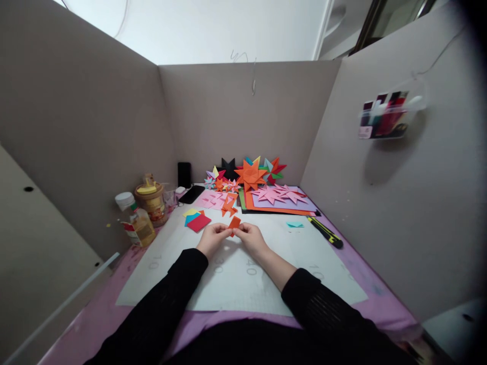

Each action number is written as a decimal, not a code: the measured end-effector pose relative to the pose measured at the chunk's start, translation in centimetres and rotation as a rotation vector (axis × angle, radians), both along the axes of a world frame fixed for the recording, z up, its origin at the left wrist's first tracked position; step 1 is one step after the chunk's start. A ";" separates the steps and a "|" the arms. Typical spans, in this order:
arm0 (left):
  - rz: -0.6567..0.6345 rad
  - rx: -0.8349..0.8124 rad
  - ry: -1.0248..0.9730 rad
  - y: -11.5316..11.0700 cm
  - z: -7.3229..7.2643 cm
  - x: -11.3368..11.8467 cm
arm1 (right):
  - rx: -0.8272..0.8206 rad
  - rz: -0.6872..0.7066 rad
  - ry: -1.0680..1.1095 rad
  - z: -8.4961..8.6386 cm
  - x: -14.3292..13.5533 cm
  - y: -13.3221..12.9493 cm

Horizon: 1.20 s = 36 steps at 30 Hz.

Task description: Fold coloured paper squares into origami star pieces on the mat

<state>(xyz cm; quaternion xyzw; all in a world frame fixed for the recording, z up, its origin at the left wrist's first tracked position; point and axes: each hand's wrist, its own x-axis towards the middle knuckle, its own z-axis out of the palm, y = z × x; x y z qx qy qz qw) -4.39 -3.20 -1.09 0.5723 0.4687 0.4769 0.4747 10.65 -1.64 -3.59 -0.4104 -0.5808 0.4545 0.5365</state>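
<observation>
Between the fingertips of both hands is a small folded piece of orange paper, held above the white sheet. My left hand pinches its lower left side. On the lower right side, my right hand grips it with thumb and fingers. Just beyond the hands lie several orange folded pieces. To the left of my left hand rests a small fan of red, blue and yellow paper squares. A light-teal folded paper lies to the right of my right hand.
Folded paper stars stand against the back partition, near pink stars on stacked coloured paper. A yellow-black cutter lies at right. Bottles and jars line the left edge; a phone lies behind them. Grey partitions enclose three sides.
</observation>
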 end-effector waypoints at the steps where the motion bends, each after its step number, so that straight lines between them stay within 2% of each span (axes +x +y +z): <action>1: 0.004 -0.003 0.004 0.0 0.0 0.0 | 0.000 -0.005 -0.002 0.0 0.0 0.0; 8: -0.085 0.145 0.077 0.0 -0.6 0.4 | -0.016 -0.008 0.012 -0.1 0.2 0.3; 14: -0.021 0.145 0.137 0.0 -1.2 0.6 | -0.016 0.008 0.022 -0.4 0.0 0.1; 18: -0.039 0.073 0.135 -0.1 -0.8 0.5 | -0.071 -0.004 0.097 -0.2 0.1 0.0; 22: -0.049 0.033 0.159 -0.2 -0.3 0.7 | -0.123 -0.076 0.230 0.4 0.5 0.3; 26: -0.032 0.100 0.194 0.0 -0.4 0.7 | -0.152 -0.079 0.338 1.1 1.1 0.9; 30: 0.038 0.136 0.241 0.4 -0.9 0.2 | -0.164 -0.143 0.402 1.1 1.5 1.1; 31: 0.049 0.135 0.242 0.5 -1.1 0.1 | -0.151 -0.125 0.374 1.0 1.4 1.0; 34: 0.043 0.153 0.235 0.6 -1.4 -0.1 | -0.130 0.050 0.217 0.7 0.7 0.4; 36: 0.016 0.164 0.251 0.6 -1.5 -0.1 | -0.124 0.093 0.137 0.5 0.3 0.2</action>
